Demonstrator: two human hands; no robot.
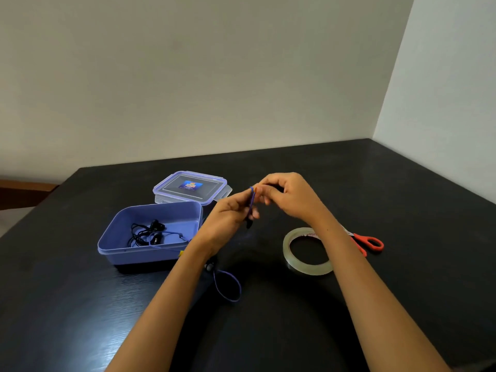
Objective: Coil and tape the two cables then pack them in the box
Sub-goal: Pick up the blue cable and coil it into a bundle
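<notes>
Table (402,183): box (134,254), lid (190,187), tape (308,270), scissors (371,243), cable (228,289).

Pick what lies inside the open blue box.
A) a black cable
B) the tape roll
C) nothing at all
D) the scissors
A: a black cable lies tangled on the floor of the box, while the tape roll and scissors lie outside it, off to the right.

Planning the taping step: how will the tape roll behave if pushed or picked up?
The tape roll lies flat on the table, so a push probably slides it, not rolls it. Thin open ring: likely light, easy to hook. Glossy clear sides may be slippery.
</notes>
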